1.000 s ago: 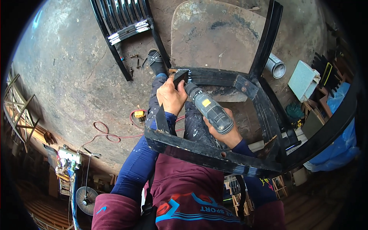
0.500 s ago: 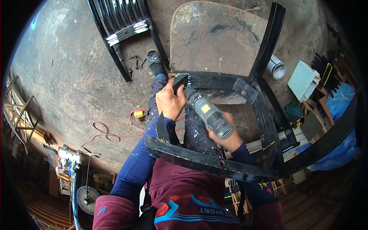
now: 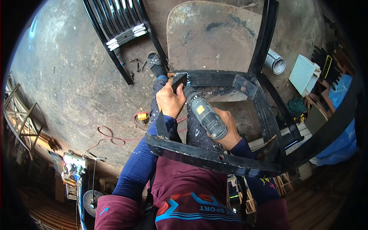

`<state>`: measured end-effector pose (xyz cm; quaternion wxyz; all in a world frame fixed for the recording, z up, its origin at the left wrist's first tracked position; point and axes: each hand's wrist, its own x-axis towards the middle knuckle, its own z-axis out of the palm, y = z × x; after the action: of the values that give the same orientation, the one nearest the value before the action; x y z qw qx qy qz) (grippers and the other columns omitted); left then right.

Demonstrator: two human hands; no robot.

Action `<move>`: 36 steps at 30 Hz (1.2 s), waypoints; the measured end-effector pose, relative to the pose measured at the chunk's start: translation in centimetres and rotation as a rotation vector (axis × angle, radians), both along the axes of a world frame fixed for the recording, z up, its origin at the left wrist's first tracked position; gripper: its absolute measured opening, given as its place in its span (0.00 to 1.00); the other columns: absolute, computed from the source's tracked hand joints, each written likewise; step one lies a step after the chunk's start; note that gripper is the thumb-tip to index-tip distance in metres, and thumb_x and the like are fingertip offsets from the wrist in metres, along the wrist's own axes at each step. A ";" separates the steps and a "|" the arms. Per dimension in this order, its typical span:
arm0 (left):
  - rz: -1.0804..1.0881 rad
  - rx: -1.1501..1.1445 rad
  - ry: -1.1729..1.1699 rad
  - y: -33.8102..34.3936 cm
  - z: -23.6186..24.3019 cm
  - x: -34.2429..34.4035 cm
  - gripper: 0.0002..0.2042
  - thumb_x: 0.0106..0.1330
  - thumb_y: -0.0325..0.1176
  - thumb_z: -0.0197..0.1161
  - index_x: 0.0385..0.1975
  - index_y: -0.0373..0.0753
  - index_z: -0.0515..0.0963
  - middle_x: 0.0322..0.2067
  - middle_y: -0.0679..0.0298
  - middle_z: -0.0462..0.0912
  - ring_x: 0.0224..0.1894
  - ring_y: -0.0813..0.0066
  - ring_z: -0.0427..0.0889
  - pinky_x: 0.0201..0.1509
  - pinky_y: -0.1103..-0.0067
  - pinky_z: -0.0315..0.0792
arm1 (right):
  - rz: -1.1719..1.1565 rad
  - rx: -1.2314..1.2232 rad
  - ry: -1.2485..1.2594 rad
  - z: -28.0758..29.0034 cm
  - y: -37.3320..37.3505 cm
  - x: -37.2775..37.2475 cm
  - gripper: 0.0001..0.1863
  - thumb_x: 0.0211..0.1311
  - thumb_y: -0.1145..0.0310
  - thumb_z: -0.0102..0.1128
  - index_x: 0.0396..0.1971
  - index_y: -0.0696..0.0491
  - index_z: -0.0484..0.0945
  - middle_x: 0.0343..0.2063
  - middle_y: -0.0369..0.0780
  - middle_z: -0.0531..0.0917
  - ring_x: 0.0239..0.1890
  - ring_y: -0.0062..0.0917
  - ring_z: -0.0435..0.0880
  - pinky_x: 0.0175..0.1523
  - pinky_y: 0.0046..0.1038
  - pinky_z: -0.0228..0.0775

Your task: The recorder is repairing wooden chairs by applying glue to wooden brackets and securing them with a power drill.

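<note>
Across my lap lies a black wooden chair frame (image 3: 212, 79), its legs and rails reaching to the right and toward me. My left hand (image 3: 169, 100) is closed on a dark triangular corner block (image 3: 179, 81), pressing it into the frame's far left corner. A grey-black cordless drill (image 3: 208, 119) with a yellow label is gripped in my right hand (image 3: 226, 134). Its chuck end points up and left at the block, close to my left thumb. The bit's tip is hidden there. Another block (image 3: 161, 126) stands at the frame's near left corner.
A black slatted chair back (image 3: 126, 37) lies on the floor at upper left, beside my sandalled foot. Beyond the frame is a worn flat board (image 3: 214, 42). A red hose (image 3: 111, 137) curls at left. A can (image 3: 275, 63) and light-blue box (image 3: 303, 74) sit at right.
The drill's rear and my right hand have shifted slightly left. My left hand stays on the corner block. The whole view has moved a little.
</note>
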<state>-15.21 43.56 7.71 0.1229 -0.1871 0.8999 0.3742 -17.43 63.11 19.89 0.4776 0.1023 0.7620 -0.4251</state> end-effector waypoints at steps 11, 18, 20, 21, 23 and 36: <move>-0.027 -0.083 -0.039 0.3 0.5 -0.2 0.10 0.56 0.35 0.69 0.32 0.36 0.82 0.23 0.46 0.82 0.29 0.47 0.84 0.36 0.63 0.78 | -0.286 0.351 -0.046 2.3 3.2 4.6 0.17 0.57 0.67 0.66 0.45 0.59 0.79 0.33 0.43 0.85 0.36 0.30 0.85 0.44 0.32 0.75; -0.045 -0.044 -0.284 -0.1 1.7 -1.9 0.14 0.57 0.38 0.69 0.33 0.32 0.82 0.25 0.44 0.83 0.32 0.47 0.85 0.38 0.64 0.78 | -0.456 0.515 -0.155 -0.4 5.5 12.2 0.25 0.57 0.58 0.67 0.49 0.58 0.77 0.45 0.47 0.81 0.48 0.37 0.82 0.54 0.35 0.71; 0.023 0.136 -0.275 -0.3 1.1 -1.3 0.15 0.58 0.39 0.68 0.32 0.30 0.81 0.24 0.43 0.82 0.31 0.47 0.85 0.37 0.65 0.77 | -0.346 0.468 0.458 -1.6 5.2 14.2 0.15 0.57 0.66 0.66 0.41 0.58 0.78 0.38 0.43 0.83 0.37 0.31 0.83 0.44 0.31 0.76; 0.019 0.129 -0.273 -0.3 0.9 -1.0 0.15 0.58 0.39 0.68 0.32 0.30 0.81 0.24 0.43 0.82 0.31 0.47 0.85 0.37 0.65 0.77 | -0.353 0.462 0.458 -2.3 5.5 14.6 0.15 0.57 0.66 0.66 0.41 0.58 0.78 0.38 0.43 0.83 0.37 0.31 0.83 0.44 0.31 0.76; -0.188 -0.195 -0.224 0.2 0.9 -0.7 0.15 0.59 0.39 0.68 0.34 0.31 0.82 0.24 0.43 0.82 0.30 0.49 0.85 0.36 0.68 0.77 | -0.913 -0.427 0.087 -3.7 6.2 14.5 0.07 0.56 0.73 0.66 0.33 0.57 0.78 0.28 0.39 0.82 0.28 0.25 0.82 0.34 0.27 0.75; -0.091 -0.164 -0.080 1.2 0.3 -0.4 0.14 0.57 0.37 0.67 0.31 0.28 0.80 0.23 0.41 0.81 0.31 0.44 0.84 0.37 0.63 0.77 | -0.552 0.072 0.124 -2.6 1.9 11.2 0.09 0.53 0.72 0.66 0.32 0.59 0.77 0.27 0.44 0.83 0.32 0.33 0.84 0.40 0.33 0.75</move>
<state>-15.63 44.73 7.97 0.1600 -0.1704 0.9295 0.2854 -6.23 65.04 17.33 0.2922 0.2965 0.7478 -0.5172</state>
